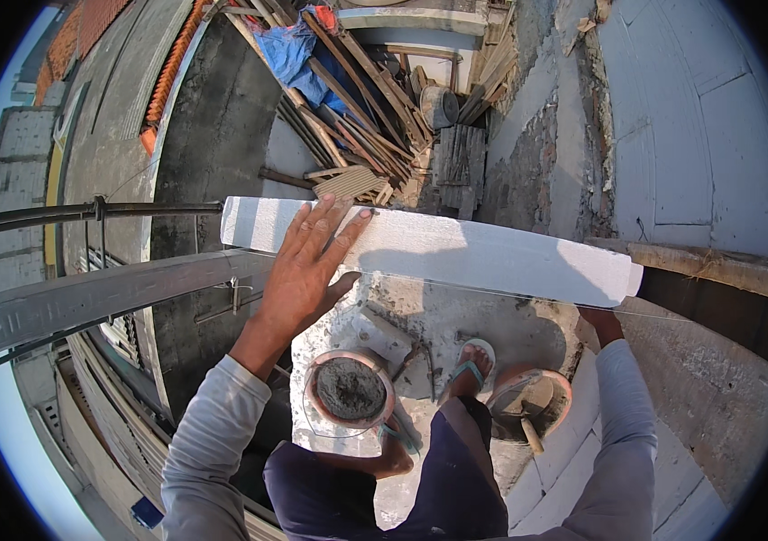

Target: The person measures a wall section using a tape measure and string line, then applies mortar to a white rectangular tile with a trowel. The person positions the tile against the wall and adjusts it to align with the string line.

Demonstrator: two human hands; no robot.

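A long row of white lightweight blocks (456, 239) crosses the view in front of me, with a thin string (456, 287) stretched along its near side. My left hand (314, 248) lies on the left part of the row, fingers spread over the top and thumb at the near side. My right hand (602, 320) is at the near side of the right end, its fingers hidden by the block. Below stands a bucket of grey mortar (348, 389). Another bucket (564, 388), partly in shadow, has a tool with a wooden handle (533, 436) in it.
My sandalled feet (474, 361) stand on a mortar-spattered surface, beside a hammer-like tool (429, 368) and a loose white block (384, 335). A metal beam (105, 287) and dark bars come in from the left. Beyond the row, scrap timber (375, 108) and a blue tarp (289, 54) lie lower down.
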